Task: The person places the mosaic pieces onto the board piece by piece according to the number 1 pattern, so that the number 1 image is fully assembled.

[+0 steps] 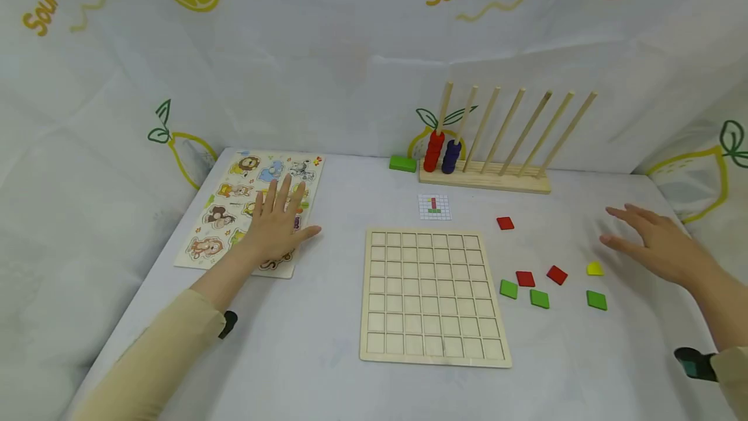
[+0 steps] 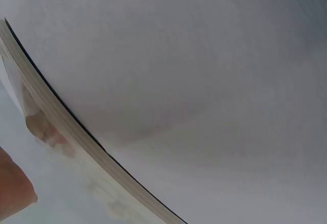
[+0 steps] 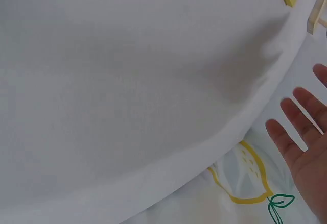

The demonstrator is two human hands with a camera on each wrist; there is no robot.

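Note:
My left hand (image 1: pixel 274 229) is spread flat over the animal puzzle board (image 1: pixel 213 219), its fingers straight and holding nothing. In the left wrist view the board's edge (image 2: pixel 87 137) runs diagonally, with one fingertip (image 2: pixel 15 185) at the lower left. My right hand (image 1: pixel 660 245) is held above the right side of the table, fingers extended and palm bare. Nearest to it lies a yellow piece with a rounded side (image 1: pixel 595 269). In the right wrist view the fingers (image 3: pixel 301 122) stand apart, and their shadow falls on the white cloth.
A wooden grid board (image 1: pixel 432 297) lies at the middle. Red tiles (image 1: pixel 525 279) and green tiles (image 1: pixel 597 300) are scattered to its right. Behind it are a small pattern card (image 1: pixel 435 207), a green block (image 1: pixel 402 164) and a peg rack (image 1: pixel 485 177) with red and purple beads on two pegs.

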